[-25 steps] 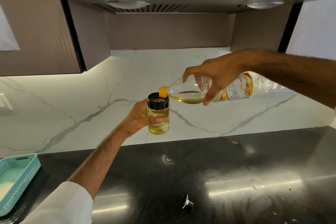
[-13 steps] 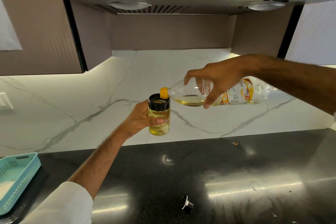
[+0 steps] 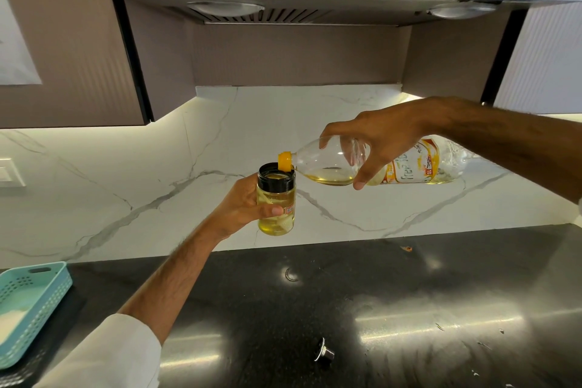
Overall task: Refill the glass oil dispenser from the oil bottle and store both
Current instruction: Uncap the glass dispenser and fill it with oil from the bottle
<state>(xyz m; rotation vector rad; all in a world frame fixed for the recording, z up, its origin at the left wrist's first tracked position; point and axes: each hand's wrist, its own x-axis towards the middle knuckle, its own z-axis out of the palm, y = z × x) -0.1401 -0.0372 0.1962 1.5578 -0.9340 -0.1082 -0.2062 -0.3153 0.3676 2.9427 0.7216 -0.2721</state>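
At the far left edge of the frame a teal basket (image 3: pixel 34 302) sits on the black table (image 3: pixel 409 293), taking no part in this. Moving toward the middle, the left hand (image 3: pixel 242 205) holds the glass oil dispenser (image 3: pixel 276 198) upright in the air in front of the marble wall, its fingers (image 3: pixel 273 210) wrapped round the jar body below the black collar; the jar looks close to full of yellow oil. Just right of it the oil bottle (image 3: pixel 371 164) lies almost level, its orange neck over the dispenser's open mouth, and the right hand (image 3: pixel 381 142) grips the clear shoulder of the bottle from above, thumb underneath. So the pouring step is in hand, and I'd judge it nearly finished. Next the bottle wants tipping back gently so no drip runs down the jar, then the small metal part (image 3: pixel 324 353) lying low on the table, likely the dispenser's spout, needs fitting before both are put away. Compared with a moment ago, both hands and their load have sunk slightly in the frame, the bottle has levelled off a touch, and the oil pooled in it looks a little shallower.
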